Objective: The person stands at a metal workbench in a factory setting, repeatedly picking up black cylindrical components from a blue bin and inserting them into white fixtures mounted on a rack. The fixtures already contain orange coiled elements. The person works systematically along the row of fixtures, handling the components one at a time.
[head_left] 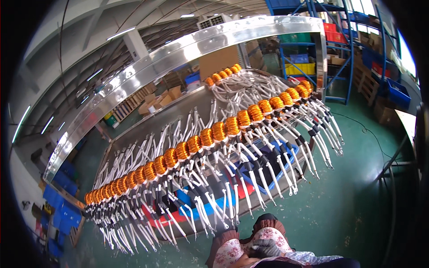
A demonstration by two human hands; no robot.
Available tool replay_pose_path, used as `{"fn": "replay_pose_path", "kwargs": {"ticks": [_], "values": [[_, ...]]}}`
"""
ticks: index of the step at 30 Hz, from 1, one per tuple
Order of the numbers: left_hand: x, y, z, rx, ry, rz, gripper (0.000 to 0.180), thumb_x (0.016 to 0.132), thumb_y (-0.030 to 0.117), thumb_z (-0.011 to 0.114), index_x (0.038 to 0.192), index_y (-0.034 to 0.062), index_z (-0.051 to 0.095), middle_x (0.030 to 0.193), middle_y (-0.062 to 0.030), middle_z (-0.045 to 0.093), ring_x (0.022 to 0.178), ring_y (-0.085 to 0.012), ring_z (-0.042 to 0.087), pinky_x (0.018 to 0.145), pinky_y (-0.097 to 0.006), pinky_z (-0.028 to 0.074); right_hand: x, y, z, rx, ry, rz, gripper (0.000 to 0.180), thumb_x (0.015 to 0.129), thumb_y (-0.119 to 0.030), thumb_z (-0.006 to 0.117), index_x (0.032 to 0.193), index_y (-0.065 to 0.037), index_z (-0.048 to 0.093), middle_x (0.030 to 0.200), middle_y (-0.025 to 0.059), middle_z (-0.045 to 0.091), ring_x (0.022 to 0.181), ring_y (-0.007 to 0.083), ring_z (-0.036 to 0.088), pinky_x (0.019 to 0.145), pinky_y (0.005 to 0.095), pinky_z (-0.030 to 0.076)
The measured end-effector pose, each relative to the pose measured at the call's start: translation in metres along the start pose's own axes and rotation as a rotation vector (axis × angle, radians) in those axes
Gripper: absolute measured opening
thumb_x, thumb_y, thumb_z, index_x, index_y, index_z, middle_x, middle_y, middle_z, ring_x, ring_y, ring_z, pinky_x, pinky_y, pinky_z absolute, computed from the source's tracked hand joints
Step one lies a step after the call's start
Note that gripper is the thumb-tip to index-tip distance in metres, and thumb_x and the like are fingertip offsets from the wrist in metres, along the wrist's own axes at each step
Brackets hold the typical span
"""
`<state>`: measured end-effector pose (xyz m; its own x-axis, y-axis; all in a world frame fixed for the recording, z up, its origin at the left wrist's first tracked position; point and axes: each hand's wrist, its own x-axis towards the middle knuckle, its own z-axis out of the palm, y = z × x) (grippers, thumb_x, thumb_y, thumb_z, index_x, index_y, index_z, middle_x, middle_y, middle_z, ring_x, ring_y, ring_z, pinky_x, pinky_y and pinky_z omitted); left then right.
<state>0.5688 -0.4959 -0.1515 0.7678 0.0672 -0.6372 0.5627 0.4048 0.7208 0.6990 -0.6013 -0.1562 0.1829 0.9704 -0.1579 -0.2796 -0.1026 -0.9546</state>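
At six o'clock, down by the person's floral sleeves (232, 250), one gloved hand (264, 247) is tucked against the body; I cannot tell which hand it is, nor whether it is clenched or slack, and it seems to hold nothing. The other hand is out of sight.

Just beyond, toward twelve o'clock, stands the bench (250, 203), well apart from the hand. Red and blue trays (272, 178) lie on it under hanging white leads (254, 183) with black sleeves. Above the leads a long row of orange coils (201, 138) runs from eight o'clock up to two o'clock. A shorter row of coils (223, 73) sits behind at twelve.

A curved metal rail (178, 51) arches over the bench. Farther off, blue racks (339, 40) stand at one o'clock, cardboard boxes (156, 100) at eleven, and blue bins (62, 210) at eight, on a green floor (357, 192).
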Motion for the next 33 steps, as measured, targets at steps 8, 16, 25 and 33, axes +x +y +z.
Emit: {"fn": "replay_pose_path", "kwargs": {"ticks": [8,16,25,33], "values": [[-0.021,-0.023,-0.018,0.008,0.063,-0.077,0.056,0.076,0.026,0.072,0.119,-0.0006,0.049,0.107,-0.0064,0.056,0.1,-0.0152,0.051,0.088,-0.027,0.038,0.014,0.009,0.015,0.182,0.019,0.024,0.021,0.087,-0.015,0.057,0.103,-0.001,0.063,0.089,0.0061,0.064,0.08,0.0149,0.059,0.073,0.0283,0.047],[-0.013,-0.015,-0.042,0.13,0.092,0.082,0.063,0.078,0.03,0.071,0.125,-0.0017,0.045,0.111,-0.0081,0.055,0.101,-0.0148,0.049,0.088,-0.025,0.037,-0.005,-0.013,0.026,-0.26,0.63,-0.143,0.019,0.083,-0.008,0.061,0.1,0.0,0.064,0.087,0.0088,0.067,0.078,0.0138,0.06,0.074,0.0272,0.047],[-0.026,-0.039,-0.065,-0.284,0.032,0.115,0.04,0.084,0.018,0.063,0.118,0.001,0.05,0.104,-0.0038,0.059,0.093,-0.0113,0.054,0.083,-0.023,0.042,0.015,-0.001,0.069,-0.413,0.472,-0.235,0.018,0.081,-0.004,0.061,0.098,-0.004,0.066,0.087,0.0093,0.067,0.079,0.0179,0.063,0.071,0.0294,0.049],[-0.042,-0.043,-0.09,-0.179,-0.119,0.433,0.02,0.088,0.016,0.058,0.103,0.0029,0.057,0.094,-0.0031,0.06,0.089,-0.0115,0.055,0.083,-0.025,0.042,0.039,-0.082,0.083,-0.957,0.328,-0.549,0.02,0.088,-0.018,0.054,0.1,-0.004,0.062,0.078,0.0112,0.063,0.073,0.0276,0.061,0.066,0.0343,0.047]]}}
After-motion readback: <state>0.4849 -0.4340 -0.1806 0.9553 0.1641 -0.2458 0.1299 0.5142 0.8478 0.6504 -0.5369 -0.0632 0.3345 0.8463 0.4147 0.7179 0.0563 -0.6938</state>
